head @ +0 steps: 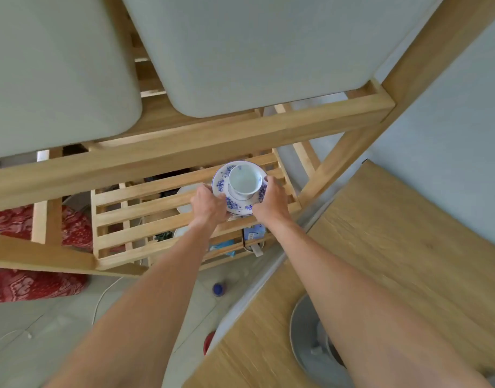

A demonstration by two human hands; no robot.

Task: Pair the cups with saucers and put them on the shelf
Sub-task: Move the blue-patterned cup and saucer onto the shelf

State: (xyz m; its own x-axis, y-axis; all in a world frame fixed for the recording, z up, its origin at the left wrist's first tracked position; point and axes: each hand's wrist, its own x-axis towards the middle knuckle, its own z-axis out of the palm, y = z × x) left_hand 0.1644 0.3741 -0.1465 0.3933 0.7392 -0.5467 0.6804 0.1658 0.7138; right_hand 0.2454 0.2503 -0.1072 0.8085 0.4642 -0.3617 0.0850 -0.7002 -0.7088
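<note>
A white cup [245,180] with blue marks stands upright on a white saucer [223,182] with a blue flower pattern. Both my hands hold the saucer by its rim: my left hand [208,204] grips the left edge, my right hand [273,200] the right edge. The pair is over the right end of a slatted wooden shelf [145,211]; whether the saucer rests on the slats I cannot tell. A plain white dish [184,196] shows just left of my left hand, partly hidden. On the table near my right forearm lies a grey plate [302,331], mostly covered by the arm.
Two large pale grey bins [240,51] fill the shelf level above. A wooden beam [212,135] crosses in front. A wooden table [408,261] is at the right. Small boxes and a cord [252,233] lie under the slats. Red patterned cloth [30,284] is at the left.
</note>
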